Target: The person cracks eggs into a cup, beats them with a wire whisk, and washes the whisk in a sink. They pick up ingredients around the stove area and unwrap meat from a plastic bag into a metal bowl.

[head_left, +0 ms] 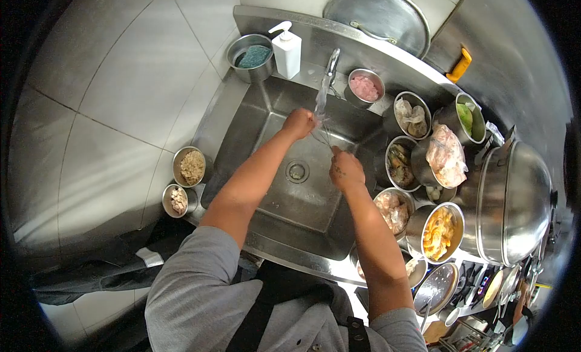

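Water runs from the faucet (331, 64) over the sink (266, 182). My right hand (347, 169) is closed around the handle end of a thin wire tool that looks like a whisk (325, 133); its wires point up toward the stream. At the wire end, my left hand (299, 123) is curled with its fingers in the running water, apparently gripping the wires. The fingertips of that hand are partly hidden by splashing. Below both hands lies the drain (297, 171) in the basin floor.
A soap pump bottle (287, 52) and a pot with a blue-green scouring pad (254, 56) stand behind the sink. Metal containers of food, including a bowl of orange pieces (440, 232), crowd the right side beside a domed steel pot (514, 200). Two small bowls (191, 168) sit left.
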The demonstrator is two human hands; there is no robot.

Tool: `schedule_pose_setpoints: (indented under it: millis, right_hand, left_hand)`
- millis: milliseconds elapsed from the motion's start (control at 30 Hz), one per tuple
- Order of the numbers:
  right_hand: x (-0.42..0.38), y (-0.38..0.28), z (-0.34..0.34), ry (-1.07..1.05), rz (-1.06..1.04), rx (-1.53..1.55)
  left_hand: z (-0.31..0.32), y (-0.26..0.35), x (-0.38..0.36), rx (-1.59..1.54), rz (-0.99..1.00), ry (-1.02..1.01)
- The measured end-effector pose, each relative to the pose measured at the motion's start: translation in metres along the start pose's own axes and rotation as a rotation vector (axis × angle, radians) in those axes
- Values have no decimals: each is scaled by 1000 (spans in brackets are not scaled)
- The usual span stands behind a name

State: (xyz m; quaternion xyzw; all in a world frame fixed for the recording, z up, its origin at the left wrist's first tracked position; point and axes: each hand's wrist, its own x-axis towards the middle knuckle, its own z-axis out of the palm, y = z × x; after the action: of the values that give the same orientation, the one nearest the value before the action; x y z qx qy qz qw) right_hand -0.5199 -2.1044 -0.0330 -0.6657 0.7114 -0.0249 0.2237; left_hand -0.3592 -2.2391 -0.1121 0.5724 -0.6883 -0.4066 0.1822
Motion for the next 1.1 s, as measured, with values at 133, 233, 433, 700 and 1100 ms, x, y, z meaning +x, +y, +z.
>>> schedule_pose_setpoints:
  millis: [133,233,433,700,1100]
  right_hand:
    - [-2,1,-3,14,-32,-8]
    - [-2,0,-7,-28,-45,-39]
    - [-11,-2,-18,-58,-20,-74]
    - [-11,5,-17,-50,-12,-84]
    - [-37,20,-14,45,1,-141]
  left_hand:
    - [9,-9,1,13,293,155]
    - [10,-6,0,-195,332,85]
    - [5,-11,-1,69,287,-5]
    - [8,-24,9,-830,-283,-200]
    - [-14,-14,19,-550,-324,-25]
